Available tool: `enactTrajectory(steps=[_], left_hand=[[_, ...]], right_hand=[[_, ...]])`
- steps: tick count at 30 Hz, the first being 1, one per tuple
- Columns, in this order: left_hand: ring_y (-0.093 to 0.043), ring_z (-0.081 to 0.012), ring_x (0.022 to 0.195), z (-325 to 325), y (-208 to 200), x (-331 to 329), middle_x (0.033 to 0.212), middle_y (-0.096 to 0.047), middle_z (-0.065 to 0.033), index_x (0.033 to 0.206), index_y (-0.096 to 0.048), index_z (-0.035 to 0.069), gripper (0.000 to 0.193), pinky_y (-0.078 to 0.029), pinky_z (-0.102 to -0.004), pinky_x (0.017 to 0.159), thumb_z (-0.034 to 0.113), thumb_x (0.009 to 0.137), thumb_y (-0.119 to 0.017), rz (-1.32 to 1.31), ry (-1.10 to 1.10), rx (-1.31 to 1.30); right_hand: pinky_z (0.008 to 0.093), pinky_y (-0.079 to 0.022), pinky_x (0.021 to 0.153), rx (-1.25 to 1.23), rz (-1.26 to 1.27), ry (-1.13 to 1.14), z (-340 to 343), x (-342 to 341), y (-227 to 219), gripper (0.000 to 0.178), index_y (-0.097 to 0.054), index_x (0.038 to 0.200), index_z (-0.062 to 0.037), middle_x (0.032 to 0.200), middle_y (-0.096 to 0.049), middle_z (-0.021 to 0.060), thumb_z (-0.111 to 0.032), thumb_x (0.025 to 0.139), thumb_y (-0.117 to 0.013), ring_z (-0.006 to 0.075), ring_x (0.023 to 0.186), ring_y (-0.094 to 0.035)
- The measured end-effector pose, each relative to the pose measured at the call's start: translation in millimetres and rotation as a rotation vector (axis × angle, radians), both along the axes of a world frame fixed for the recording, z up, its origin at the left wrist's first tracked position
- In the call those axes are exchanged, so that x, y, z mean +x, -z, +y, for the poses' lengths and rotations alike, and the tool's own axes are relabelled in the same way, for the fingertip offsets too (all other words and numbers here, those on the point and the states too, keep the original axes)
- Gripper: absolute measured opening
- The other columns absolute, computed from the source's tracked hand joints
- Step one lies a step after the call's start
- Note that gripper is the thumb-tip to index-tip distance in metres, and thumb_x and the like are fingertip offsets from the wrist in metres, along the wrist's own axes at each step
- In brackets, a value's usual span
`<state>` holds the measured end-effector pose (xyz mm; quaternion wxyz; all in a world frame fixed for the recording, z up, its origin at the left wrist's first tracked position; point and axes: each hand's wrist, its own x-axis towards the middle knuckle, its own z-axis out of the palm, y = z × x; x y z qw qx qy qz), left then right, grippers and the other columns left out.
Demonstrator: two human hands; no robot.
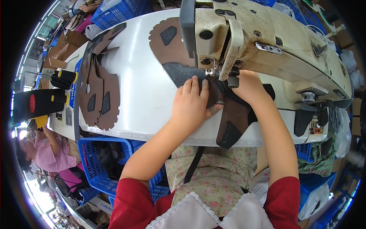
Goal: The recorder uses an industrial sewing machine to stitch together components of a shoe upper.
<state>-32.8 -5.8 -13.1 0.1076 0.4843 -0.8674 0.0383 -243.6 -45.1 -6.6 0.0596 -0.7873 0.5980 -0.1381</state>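
Note:
A brown shoe upper piece [167, 49] with a scalloped edge and dark patches lies under the needle and presser foot [209, 72] of a beige sewing machine [263, 34]. Dark grey felt lining [179, 74] shows on it beside the foot. My left hand [192, 99] lies flat on the piece just left of the foot, fingers stretched out and thumb spread. Close to the right of the needle is my right hand [248, 87], against the folded part of the work; the machine head hides its fingers. A brown flap with a black tip [229, 133] hangs toward me at the table's front edge.
More brown upper pieces [99, 91] lie stacked on the left of the white table [133, 76]. Below its front edge stands a blue crate [103, 164] with dark items. Another person in pink [55, 154] sits at the far left. Blue crates [116, 13] stand behind.

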Motion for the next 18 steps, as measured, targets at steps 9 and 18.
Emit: enactTrajectory(steps=[9, 18], left_hand=[[-0.059, -0.0333, 0.115, -33.5, -10.5, 25.7, 0.120, -0.066, -0.0170, 0.118, -0.068, 0.001, 0.056, -0.048, -0.0429, 0.098, 0.042, 0.080, -0.076, 0.307, 0.134, 0.172], [-0.056, -0.0373, 0.124, -61.4, -4.7, 37.2, 0.125, -0.061, -0.0172, 0.113, -0.065, -0.002, 0.037, -0.046, -0.0456, 0.102, 0.016, 0.082, -0.075, 0.498, 0.137, 0.316]], right_hand=[[0.0468, -0.054, 0.071, -0.001, -0.033, 0.035, 3.4, -0.6, -9.5, 0.021, -0.066, 0.074, -0.0059, 0.079, -0.068, 0.0134, -0.024, 0.086, -0.065, 0.0344, 0.078, -0.068], [0.0397, -0.051, 0.088, -0.377, -0.059, -0.388, 53.6, 48.4, 9.4, 0.026, -0.065, 0.105, -0.0056, 0.108, -0.064, 0.0096, -0.013, 0.080, -0.063, 0.0282, 0.103, -0.064]])
